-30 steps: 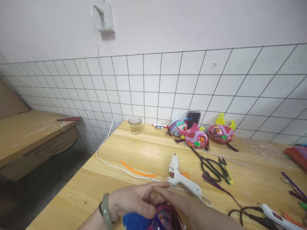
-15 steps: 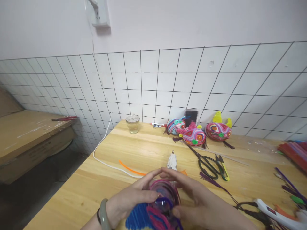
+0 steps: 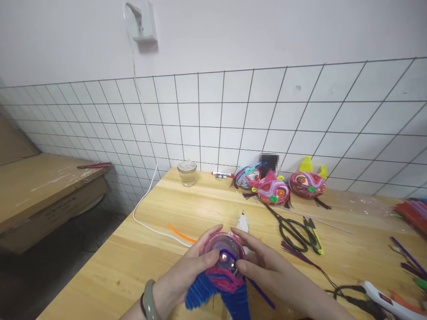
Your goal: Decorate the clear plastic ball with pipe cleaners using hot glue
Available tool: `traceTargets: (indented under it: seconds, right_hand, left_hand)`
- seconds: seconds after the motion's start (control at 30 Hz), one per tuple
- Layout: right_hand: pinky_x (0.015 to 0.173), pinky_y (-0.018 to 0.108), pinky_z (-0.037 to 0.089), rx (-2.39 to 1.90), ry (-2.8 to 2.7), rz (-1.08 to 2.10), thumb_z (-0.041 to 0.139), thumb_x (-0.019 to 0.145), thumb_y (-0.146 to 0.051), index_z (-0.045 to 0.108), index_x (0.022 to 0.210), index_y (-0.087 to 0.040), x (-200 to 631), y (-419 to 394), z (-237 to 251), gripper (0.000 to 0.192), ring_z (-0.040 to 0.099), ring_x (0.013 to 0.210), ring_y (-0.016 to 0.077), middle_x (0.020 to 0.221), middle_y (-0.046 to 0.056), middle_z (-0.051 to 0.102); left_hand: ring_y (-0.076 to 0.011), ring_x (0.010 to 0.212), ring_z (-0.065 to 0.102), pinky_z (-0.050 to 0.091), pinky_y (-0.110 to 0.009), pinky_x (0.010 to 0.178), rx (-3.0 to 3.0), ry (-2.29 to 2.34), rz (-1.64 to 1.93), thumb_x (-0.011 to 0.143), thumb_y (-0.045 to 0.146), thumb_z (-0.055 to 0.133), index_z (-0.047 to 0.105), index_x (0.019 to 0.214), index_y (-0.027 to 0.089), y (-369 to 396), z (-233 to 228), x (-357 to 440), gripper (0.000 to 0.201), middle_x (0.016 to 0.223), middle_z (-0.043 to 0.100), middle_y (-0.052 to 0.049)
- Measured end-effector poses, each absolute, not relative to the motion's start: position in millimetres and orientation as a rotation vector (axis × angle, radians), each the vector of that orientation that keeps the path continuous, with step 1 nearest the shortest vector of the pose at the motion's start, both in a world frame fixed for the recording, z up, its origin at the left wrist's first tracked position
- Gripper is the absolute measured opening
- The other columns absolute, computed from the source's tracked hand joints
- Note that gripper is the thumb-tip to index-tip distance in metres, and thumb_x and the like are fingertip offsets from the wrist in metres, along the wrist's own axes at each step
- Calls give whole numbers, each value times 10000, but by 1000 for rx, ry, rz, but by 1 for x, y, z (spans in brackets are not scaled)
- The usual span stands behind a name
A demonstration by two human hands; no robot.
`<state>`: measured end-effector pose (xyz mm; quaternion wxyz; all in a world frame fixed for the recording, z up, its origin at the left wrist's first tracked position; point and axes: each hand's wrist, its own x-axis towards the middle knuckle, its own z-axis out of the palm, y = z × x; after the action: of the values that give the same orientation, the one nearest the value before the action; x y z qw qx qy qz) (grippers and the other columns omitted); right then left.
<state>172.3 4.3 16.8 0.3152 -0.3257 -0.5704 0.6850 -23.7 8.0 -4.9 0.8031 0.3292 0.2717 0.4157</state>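
Note:
Between my hands is a half-made pipe-cleaner fish [image 3: 224, 281] with a clear dome, pink rim, pink lip-like folds and blue fins pointing down. My left hand [image 3: 187, 271] is closed on its left side, the thumb pressing the dome near one end of a purple pipe cleaner [image 3: 262, 294]. That strip curves over the dome and trails off below to the right. On the right side, my right hand [image 3: 271, 264] cups the rim, with its thumb pressing the strip against the dome. A white glue gun [image 3: 243, 222] lies just beyond my fingertips, partly hidden.
Several finished fish [image 3: 271, 190] stand by the tiled wall. Black scissors [image 3: 293, 231] and yellow snips [image 3: 315, 235] lie to the right. A lidded glass cup [image 3: 187, 173] sits at the back left, near a white cord [image 3: 142, 218]. A white-handled tool [image 3: 383, 298] rests front right.
The fish has tilted, so its dome, lips and both blue fins show more openly. My fingers have moved apart at the top, and the purple strip's tail now sticks out below right.

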Motion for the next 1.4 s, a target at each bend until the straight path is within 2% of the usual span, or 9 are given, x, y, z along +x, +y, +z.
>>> traceTargets:
  seconds: [0.23, 0.47, 0.63, 0.77, 0.87, 1.1, 1.23, 1.3, 1.4]
  right_hand:
    - [894, 370, 485, -950, -1540, 1766, 623, 844, -437, 491, 1313, -267, 174, 3, 16, 516, 652, 802, 184, 827, -3, 693]
    - [902, 337, 478, -855, -1404, 1826, 666, 820, -357, 512, 1270, -256, 166, 0, 18, 486, 632, 968, 193, 1068, 23, 683]
    - [911, 311, 468, -811, -1342, 1850, 699, 798, -342, 508, 1248, -239, 162, -2, 19, 499, 633, 977, 177, 1044, 19, 696]
    - [883, 310, 486, -816, -1374, 1833, 694, 797, -340, 508, 1268, -229, 159, -2, 20, 519, 636, 960, 185, 1050, 28, 687]
    - [893, 330, 486, -879, -1426, 1762, 678, 801, -319, 497, 1289, -203, 158, -2, 17, 534, 631, 968, 199, 1060, 48, 669]
    - [807, 342, 515, -1086, -1637, 1488, 641, 785, -248, 526, 1264, -168, 155, -3, 20, 499, 638, 944, 237, 904, 48, 672]
    - [799, 360, 526, -1040, -1582, 1590, 599, 816, -337, 400, 1341, -117, 159, -2, 23, 603, 671, 902, 238, 962, 92, 696]
    - [815, 383, 518, -1149, -1618, 1505, 580, 821, -379, 356, 1361, -68, 165, 0, 23, 662, 675, 894, 252, 930, 118, 710]
    - [868, 405, 496, -1319, -1684, 1275, 575, 807, -424, 444, 1311, -57, 172, 3, 25, 636, 652, 961, 275, 1010, 161, 696]
  left_hand:
    - [-306, 1204, 533, 393, -407, 985, 732, 587, 896, 629, 478, 773, 453, 1330, 253, 6, 0, -24, 802, 1296, 601, -105]
    - [-327, 1191, 539, 356, -445, 1014, 711, 590, 889, 616, 394, 810, 382, 1372, 233, 7, -5, -24, 884, 1279, 601, -128]
    - [-313, 1159, 563, 351, -464, 1015, 778, 573, 877, 668, 345, 782, 241, 1436, 227, 7, -7, -27, 947, 1234, 627, -131]
    - [-298, 1172, 551, 368, -445, 1006, 908, 637, 865, 698, 338, 760, 266, 1423, 223, 9, -8, -31, 884, 1253, 615, -129]
    - [-286, 1160, 555, 388, -428, 988, 986, 678, 859, 701, 338, 758, 280, 1416, 222, 10, -10, -33, 867, 1269, 599, -127]
    - [-280, 1102, 581, 399, -425, 962, 1073, 724, 869, 675, 321, 779, 284, 1416, 239, 9, -7, -33, 895, 1279, 567, -119]
    - [-286, 1104, 578, 386, -426, 968, 943, 688, 950, 702, 301, 759, 288, 1420, 225, 10, -3, -31, 862, 1205, 616, -119]
    - [-279, 1081, 590, 397, -418, 951, 870, 657, 999, 710, 275, 752, 267, 1428, 217, 11, -2, -30, 869, 1163, 639, -122]
    - [-256, 1029, 609, 417, -397, 918, 787, 648, 1056, 715, 240, 744, 241, 1435, 218, 12, 2, -29, 878, 1143, 650, -120]
